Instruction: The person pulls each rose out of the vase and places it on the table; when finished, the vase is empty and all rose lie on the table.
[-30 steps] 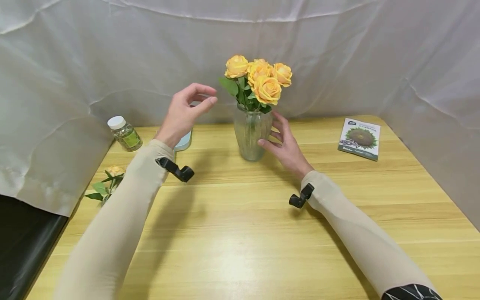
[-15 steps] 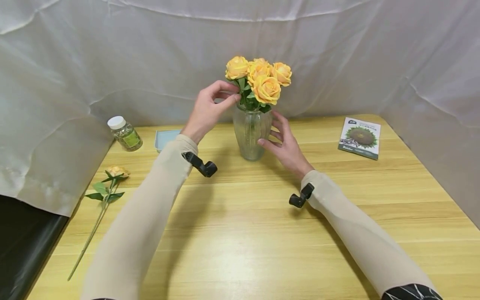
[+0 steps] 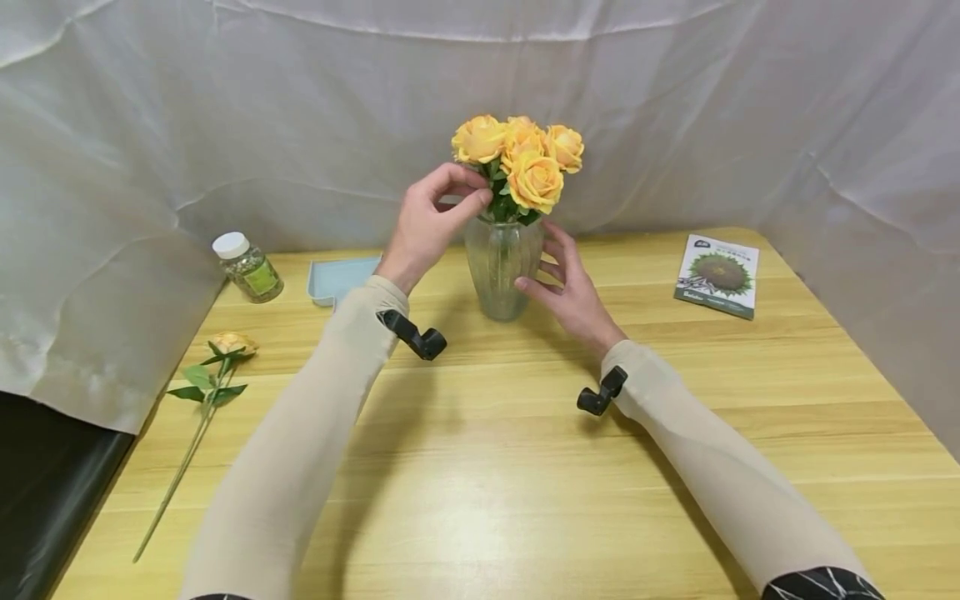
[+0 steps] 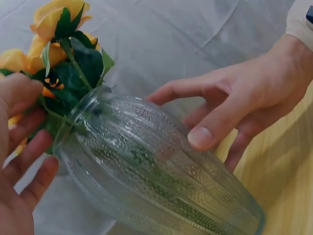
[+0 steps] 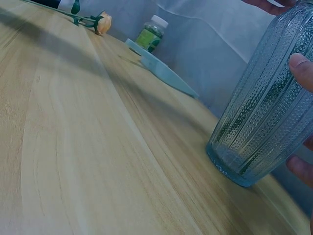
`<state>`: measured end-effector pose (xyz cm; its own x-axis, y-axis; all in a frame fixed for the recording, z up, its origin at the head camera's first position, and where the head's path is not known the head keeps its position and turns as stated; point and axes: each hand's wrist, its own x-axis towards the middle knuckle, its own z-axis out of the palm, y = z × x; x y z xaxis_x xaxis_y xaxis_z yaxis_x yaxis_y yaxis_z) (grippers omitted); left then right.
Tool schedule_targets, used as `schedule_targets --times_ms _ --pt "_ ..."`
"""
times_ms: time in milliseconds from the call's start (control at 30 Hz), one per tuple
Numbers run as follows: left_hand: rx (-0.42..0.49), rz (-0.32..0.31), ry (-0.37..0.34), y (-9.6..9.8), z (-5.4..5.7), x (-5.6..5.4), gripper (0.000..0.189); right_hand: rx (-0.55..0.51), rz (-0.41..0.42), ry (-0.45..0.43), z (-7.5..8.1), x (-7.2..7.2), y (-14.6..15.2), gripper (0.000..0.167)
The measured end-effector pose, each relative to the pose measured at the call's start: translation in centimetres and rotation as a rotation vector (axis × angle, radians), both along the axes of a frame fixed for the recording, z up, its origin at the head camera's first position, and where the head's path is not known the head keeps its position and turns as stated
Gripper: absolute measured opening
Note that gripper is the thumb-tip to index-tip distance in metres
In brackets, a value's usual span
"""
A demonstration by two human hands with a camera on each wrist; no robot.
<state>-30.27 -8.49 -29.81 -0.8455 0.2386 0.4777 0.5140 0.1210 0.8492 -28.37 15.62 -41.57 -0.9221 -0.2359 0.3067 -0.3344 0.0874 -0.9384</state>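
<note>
Several yellow roses (image 3: 535, 182) stand in a ribbed clear glass vase (image 3: 495, 279), upright near the back of the table. At the vase's mouth my left hand (image 3: 427, 218) pinches the leftmost rose (image 3: 480, 139) below its bloom; the exact grip on the stem is partly hidden by leaves. My right hand (image 3: 573, 292) steadies the vase from the right, thumb in front and fingers round the far side. In the right wrist view the vase's base (image 5: 234, 164) rests on the wood, and in the left wrist view green stems show through the glass.
A single yellow rose (image 3: 231, 343) lies on the table's left side. Behind it is a white-capped jar (image 3: 251, 271), with a pale blue tray (image 3: 333, 279) beside it, partly behind my left wrist. A sunflower seed packet (image 3: 718, 275) lies back right. Grey cloth (image 3: 337, 100) hangs behind.
My left hand has moved right to the roses and pinches the leftmost one, whose bloom has shifted slightly right and down. My right hand stays at the vase.
</note>
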Motion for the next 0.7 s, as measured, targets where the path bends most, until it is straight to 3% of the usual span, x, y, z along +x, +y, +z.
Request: schedule_targets --times_ms 267,433,600,700 --pt "0.062 -0.02 0.031 -0.2 -0.5 0.3 0.02 -0.008 0.001 -0.006 0.1 0.0 0.0 0.092" --pt "-0.048 0.014 0.026 0.1 -0.7 0.2 0.031 -0.008 0.002 -0.014 0.0 0.0 0.1 0.091" --pt "-0.182 0.099 0.041 0.6 -0.7 0.4 0.038 -0.012 0.005 -0.01 0.3 -0.2 -0.2 0.098" --pt "-0.205 0.15 0.063 1.0 -0.5 0.6 0.037 -0.012 0.007 -0.005 0.4 -0.4 -0.4 0.103"
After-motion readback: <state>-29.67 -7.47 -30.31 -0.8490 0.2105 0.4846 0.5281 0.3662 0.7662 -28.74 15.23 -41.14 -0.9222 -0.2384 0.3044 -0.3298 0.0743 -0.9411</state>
